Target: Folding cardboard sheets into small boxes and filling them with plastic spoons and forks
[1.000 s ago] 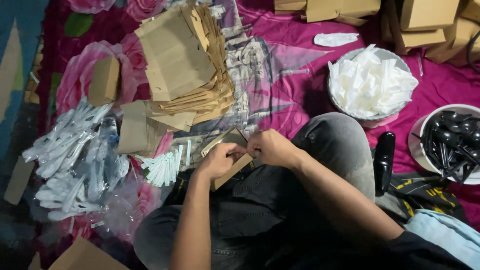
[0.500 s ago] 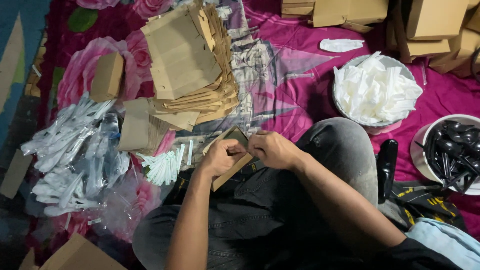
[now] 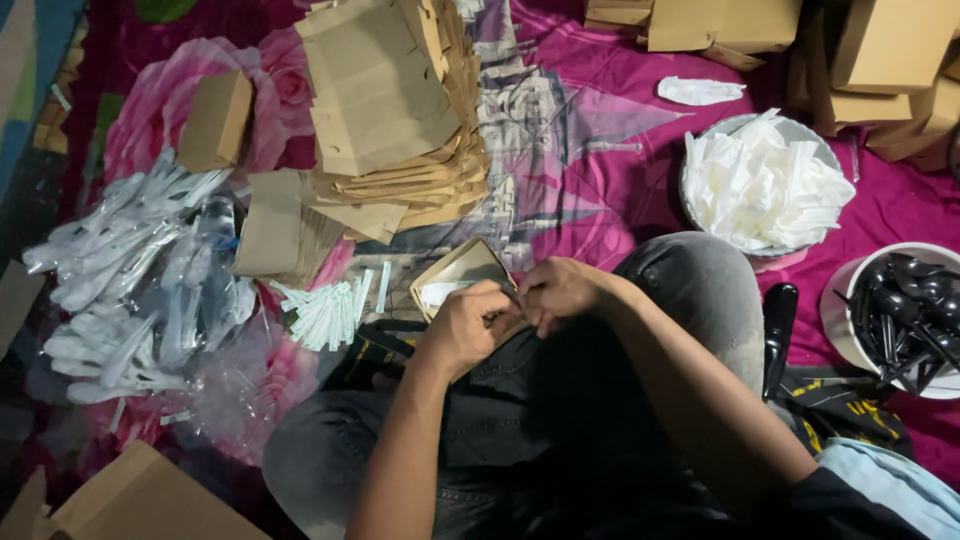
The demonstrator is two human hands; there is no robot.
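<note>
Over my lap, my left hand (image 3: 468,324) and my right hand (image 3: 558,291) together grip a small brown paper bag (image 3: 457,272). The bag's mouth is held open toward me, and something white shows inside it. Both hands pinch the bag's near edge, fingers curled. Just beyond the bag lies a tall stack of flat brown paper bags (image 3: 390,110). A loose bunch of thin white-wrapped sticks (image 3: 325,312) lies on the cloth left of my left hand.
A heap of clear-wrapped plastic cutlery (image 3: 130,270) is at the left. A bowl of folded white napkins (image 3: 765,185) and a bowl of black plastic spoons (image 3: 905,305) sit at the right. Cardboard boxes (image 3: 880,60) line the far right; another is near left (image 3: 140,500).
The bag has been tilted up and its mouth spread open between my hands; a white item now shows inside. My hands stay over my lap.
</note>
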